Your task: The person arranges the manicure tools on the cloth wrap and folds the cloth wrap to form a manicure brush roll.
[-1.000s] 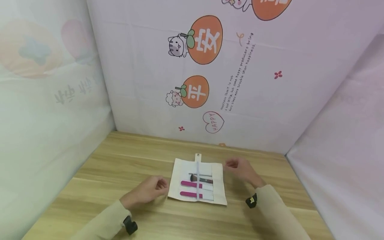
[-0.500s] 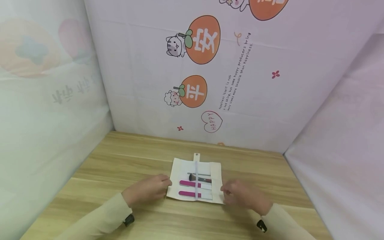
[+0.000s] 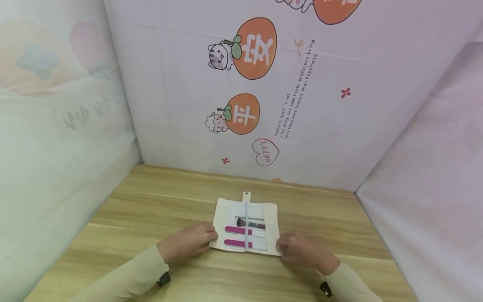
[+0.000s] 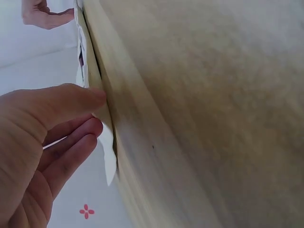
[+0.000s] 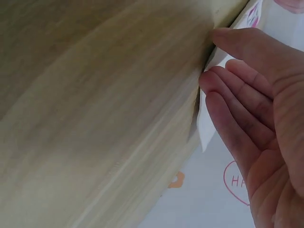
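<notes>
A cream fabric tool roll (image 3: 271, 218) lies unfolded on the table, its snap tab (image 3: 246, 196) pointing away. A pale elastic band (image 3: 247, 239) crosses two flat pink-ended tools (image 3: 235, 243), a makeup brush (image 3: 241, 222) and a thin rod (image 3: 258, 219). My left hand (image 3: 190, 241) grips the roll's left edge near the front corner; in the left wrist view its thumb (image 4: 71, 102) and curled fingers meet that edge. At the front right corner, my right hand (image 3: 303, 251) holds the edge between thumb (image 5: 247, 45) and fingers. The lower ends of the tools are hidden in the pocket.
The wood-grain table (image 3: 170, 188) is bounded by a printed white cloth wall (image 3: 181, 105) at the back. White cloth also hangs at the left (image 3: 94, 159) and right (image 3: 434, 188). Dark wrist devices (image 3: 325, 289) sit at both cuffs.
My right hand has come down from the roll's upper right edge to its front right corner. My left hand has moved slightly right onto the left edge. The roll stays flat.
</notes>
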`<state>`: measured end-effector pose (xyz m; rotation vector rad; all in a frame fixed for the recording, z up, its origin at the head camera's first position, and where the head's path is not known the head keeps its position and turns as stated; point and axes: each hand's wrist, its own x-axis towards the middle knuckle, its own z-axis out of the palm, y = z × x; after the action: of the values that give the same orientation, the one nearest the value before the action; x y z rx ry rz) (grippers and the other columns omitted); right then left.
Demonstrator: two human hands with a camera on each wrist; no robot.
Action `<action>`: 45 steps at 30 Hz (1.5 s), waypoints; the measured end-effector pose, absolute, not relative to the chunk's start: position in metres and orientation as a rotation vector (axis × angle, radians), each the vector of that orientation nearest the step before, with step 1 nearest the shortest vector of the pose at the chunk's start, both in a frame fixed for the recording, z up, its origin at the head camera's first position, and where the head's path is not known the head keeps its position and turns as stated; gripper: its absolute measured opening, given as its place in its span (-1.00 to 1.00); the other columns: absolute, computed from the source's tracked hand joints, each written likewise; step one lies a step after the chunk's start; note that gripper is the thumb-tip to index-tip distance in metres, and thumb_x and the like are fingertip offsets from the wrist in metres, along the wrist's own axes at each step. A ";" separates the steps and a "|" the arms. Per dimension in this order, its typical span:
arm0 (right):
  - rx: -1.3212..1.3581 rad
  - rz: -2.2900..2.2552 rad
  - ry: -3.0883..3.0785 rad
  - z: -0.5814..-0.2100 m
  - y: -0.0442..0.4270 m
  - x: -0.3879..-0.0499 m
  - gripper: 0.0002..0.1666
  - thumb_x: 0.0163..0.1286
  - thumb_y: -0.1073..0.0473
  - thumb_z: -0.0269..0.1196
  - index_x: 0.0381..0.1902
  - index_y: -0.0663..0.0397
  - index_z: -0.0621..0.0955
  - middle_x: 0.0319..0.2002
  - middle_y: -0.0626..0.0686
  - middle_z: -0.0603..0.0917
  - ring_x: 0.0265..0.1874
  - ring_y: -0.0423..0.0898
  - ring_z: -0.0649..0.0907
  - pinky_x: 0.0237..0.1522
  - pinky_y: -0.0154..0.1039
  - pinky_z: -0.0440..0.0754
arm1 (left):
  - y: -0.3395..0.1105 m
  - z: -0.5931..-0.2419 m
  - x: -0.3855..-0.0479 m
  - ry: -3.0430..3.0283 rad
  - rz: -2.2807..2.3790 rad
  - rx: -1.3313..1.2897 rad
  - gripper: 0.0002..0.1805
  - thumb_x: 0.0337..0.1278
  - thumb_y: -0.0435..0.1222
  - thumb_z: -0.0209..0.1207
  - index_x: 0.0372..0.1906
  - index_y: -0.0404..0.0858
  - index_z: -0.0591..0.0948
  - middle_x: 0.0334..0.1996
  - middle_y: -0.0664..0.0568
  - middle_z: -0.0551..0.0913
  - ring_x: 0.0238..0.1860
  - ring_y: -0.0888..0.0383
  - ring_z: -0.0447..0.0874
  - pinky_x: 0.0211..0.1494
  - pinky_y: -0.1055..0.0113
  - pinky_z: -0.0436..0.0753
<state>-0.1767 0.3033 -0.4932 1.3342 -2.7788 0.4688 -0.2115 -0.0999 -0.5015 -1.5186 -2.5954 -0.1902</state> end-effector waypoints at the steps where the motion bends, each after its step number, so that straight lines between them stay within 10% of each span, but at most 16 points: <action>1: 1.340 0.484 -2.775 -0.494 0.304 -0.178 -0.79 0.17 0.37 0.49 -0.27 0.04 0.71 -0.35 -0.07 0.72 -0.37 -0.35 0.63 -0.31 -0.57 0.62 | -0.100 -0.501 -0.212 -2.592 -0.205 -1.519 -0.88 0.39 -0.29 0.32 -0.05 -0.15 0.70 -0.18 0.13 0.65 -0.21 0.31 0.52 -0.03 0.43 0.68; 45: 0.570 0.974 -2.888 -0.512 0.304 -0.222 -0.92 0.42 0.33 0.36 -0.20 0.14 0.78 -0.35 0.00 0.80 -0.40 -0.31 0.67 -0.30 -0.39 0.69 | -0.082 -0.516 -0.264 -2.924 -1.337 -0.626 -0.94 0.34 -0.40 0.26 -0.26 -0.28 0.72 -0.33 0.04 0.71 -0.29 0.20 0.64 -0.22 0.38 0.66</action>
<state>-0.2220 0.3045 -0.5124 0.5700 -2.8881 0.9736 -0.2639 -0.0815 -0.5158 -0.6263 -2.9239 -1.3371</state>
